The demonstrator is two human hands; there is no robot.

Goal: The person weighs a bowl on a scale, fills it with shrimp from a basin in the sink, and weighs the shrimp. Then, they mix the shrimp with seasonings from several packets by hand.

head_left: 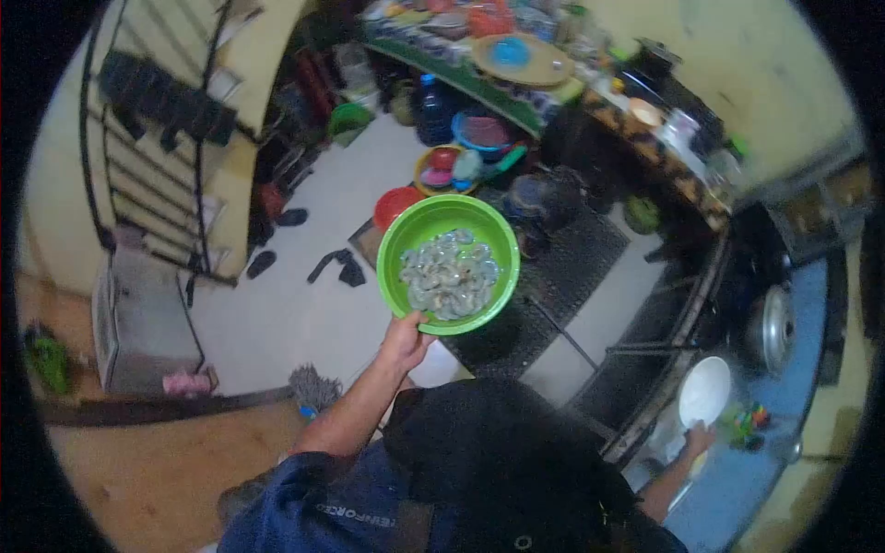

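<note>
My left hand (406,342) grips the near rim of a green basin (503,235), held out over the floor. Inside the basin lies a pile of greyish, shiny pieces (449,274) that look like shrimp. Off to the right, my right hand (700,437) holds the lower edge of a white bowl (705,391), which shows its round face above the blue counter's near edge. The fingertips of both hands are partly hidden by the rims.
Beyond the green basin, a red basin (395,205) and a yellow tub with small items rest on the floor. A lidded pot (777,328) stands at the right on the blue counter (800,369). Sandals (351,269) lie on the tiles; a grey chair (147,318) is left.
</note>
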